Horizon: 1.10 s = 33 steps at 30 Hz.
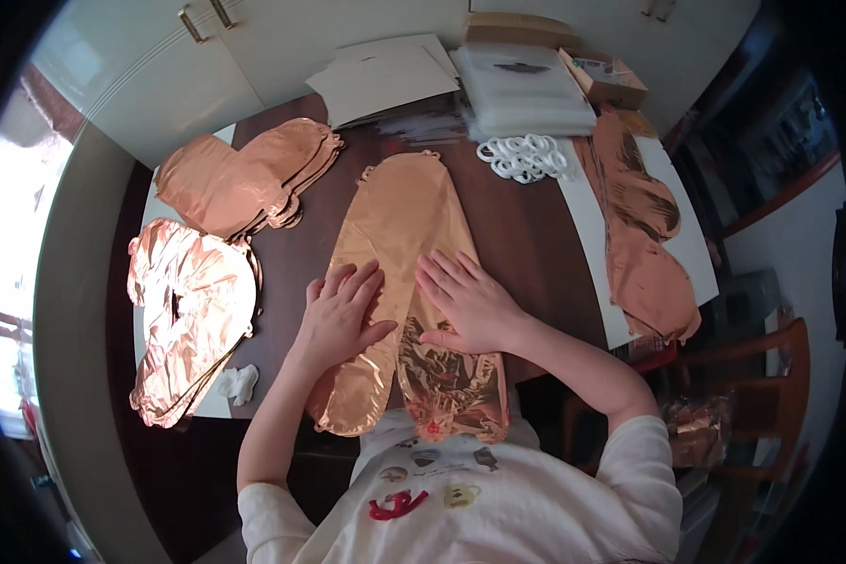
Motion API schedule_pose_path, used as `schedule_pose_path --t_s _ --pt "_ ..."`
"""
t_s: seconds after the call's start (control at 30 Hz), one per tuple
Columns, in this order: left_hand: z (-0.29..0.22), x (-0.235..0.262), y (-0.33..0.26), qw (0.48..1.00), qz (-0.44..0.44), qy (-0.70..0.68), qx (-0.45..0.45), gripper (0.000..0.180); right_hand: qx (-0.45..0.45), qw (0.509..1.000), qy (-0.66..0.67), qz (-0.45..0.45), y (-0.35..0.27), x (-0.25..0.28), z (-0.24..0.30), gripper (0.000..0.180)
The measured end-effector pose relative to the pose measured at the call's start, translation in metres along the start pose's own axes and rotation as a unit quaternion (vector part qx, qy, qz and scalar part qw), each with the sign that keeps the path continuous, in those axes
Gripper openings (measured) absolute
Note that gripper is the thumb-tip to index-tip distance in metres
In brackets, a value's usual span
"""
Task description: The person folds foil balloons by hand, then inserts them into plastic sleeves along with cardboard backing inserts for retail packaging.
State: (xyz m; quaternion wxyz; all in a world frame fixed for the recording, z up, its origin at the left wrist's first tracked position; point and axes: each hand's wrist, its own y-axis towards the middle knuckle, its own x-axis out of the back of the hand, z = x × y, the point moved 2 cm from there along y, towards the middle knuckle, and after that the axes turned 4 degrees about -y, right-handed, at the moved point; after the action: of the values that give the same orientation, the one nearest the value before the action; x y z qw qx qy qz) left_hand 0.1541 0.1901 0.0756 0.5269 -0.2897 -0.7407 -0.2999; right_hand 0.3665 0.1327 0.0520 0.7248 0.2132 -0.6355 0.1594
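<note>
A flat, uninflated rose-gold foil balloon [406, 202] lies lengthwise in front of me. Its two near lobes reach over the table's front edge toward my shirt. My left hand [340, 315] rests palm down on its left side, fingers spread. On the right side, my right hand [468, 303] also lies flat, with its fingers stretched out. Small tabs show along the balloon's far end. The foil under both palms is hidden.
Foil balloon stacks lie at far left [244, 179] and near left [193, 315], beside a small white bundle [239, 383]. Another foil balloon [650, 273] lies right. White looped strips [522, 157], clear plastic sleeves [526, 89], white sheets [390, 80] and an open box [611, 85] sit behind.
</note>
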Motion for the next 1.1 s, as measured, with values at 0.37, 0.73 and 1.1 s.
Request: schedule_pose_path --t_s 0.37,0.73,1.1 --pt "-0.038 0.034 -0.171 0.878 0.002 -0.044 0.476 0.026 0.004 1.000 0.010 0.024 0.005 0.004 0.003 0.085" --pt "-0.065 0.002 -0.161 0.638 -0.401 -0.552 0.358 0.016 0.042 0.999 0.009 -0.008 0.031 -0.006 0.021 0.087" --pt "-0.108 0.000 -0.059 0.972 -0.141 -0.185 0.039 0.020 0.033 0.991 0.118 -0.057 0.029 -0.011 0.015 0.077"
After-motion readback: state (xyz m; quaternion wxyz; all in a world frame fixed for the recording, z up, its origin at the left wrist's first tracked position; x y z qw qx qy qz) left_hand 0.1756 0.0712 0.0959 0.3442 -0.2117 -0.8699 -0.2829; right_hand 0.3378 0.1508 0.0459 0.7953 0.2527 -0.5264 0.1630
